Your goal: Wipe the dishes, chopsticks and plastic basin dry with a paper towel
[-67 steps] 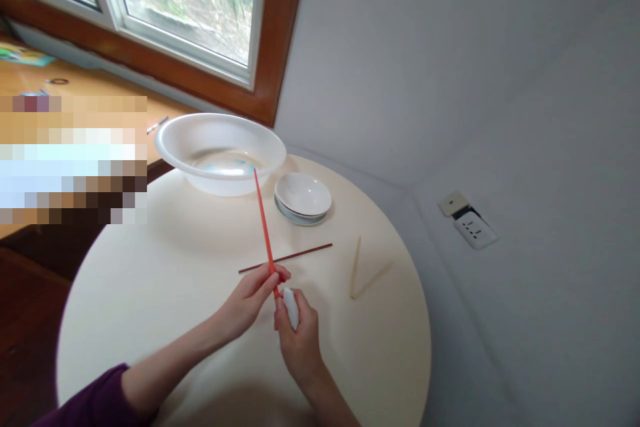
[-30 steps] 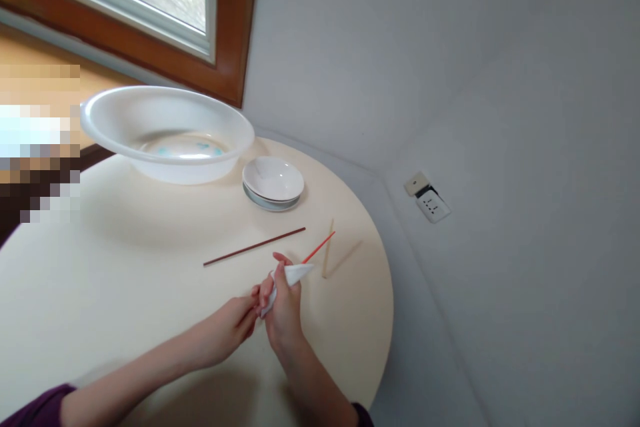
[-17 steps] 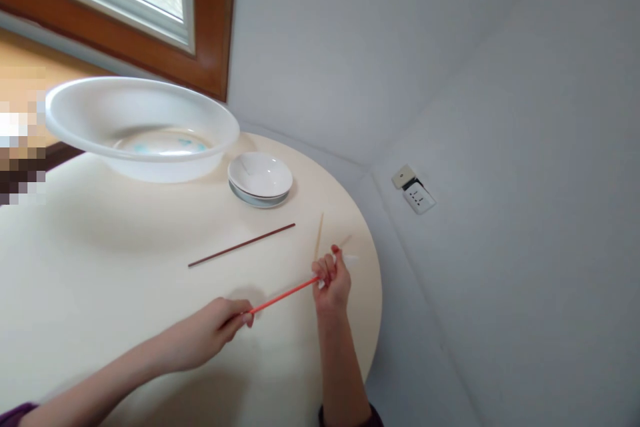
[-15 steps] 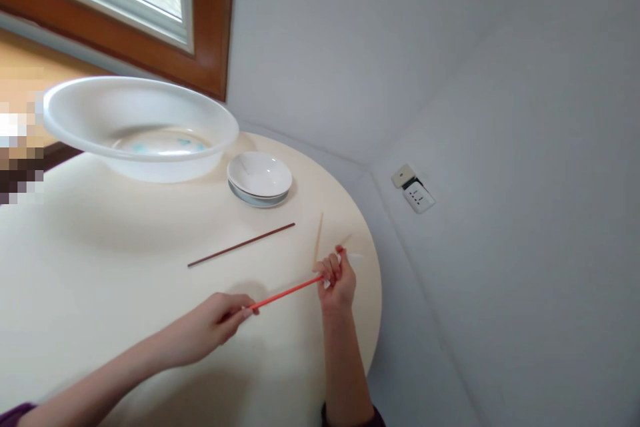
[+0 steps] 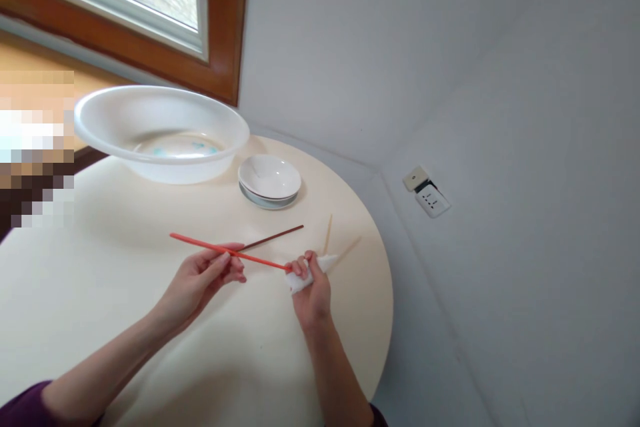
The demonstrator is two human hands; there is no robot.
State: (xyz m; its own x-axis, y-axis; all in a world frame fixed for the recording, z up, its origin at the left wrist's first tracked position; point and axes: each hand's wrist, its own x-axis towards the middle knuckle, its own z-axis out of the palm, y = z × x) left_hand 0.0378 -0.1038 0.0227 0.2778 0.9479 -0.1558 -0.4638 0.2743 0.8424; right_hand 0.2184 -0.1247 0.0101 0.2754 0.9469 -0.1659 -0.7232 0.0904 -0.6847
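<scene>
A red chopstick [image 5: 263,261] slants across the space between my hands, above the table. My left hand [image 5: 207,277] pinches it near its middle, and its far-left end sticks out past the fingers. Around its right end, my right hand [image 5: 313,290] is closed with a crumpled white tissue [image 5: 301,281] in the palm; the chopstick's tip is hidden there. Behind my left fingers a dark brown chopstick [image 5: 275,237] lies on the table, partly covered. Two pale wooden chopsticks [image 5: 328,233] lie just beyond my right hand, their near ends hidden.
A large translucent white basin [image 5: 175,170] stands at the back left of the round cream table [image 5: 240,360]. Beside it sits a stack of small white bowls [image 5: 270,177]. A wall socket [image 5: 433,200] is on the right, past the table edge.
My left hand has slid along the red chopstick toward its middle and turned palm-in. The chopstick's left end has swung up. My right hand has shifted left, showing more tissue.
</scene>
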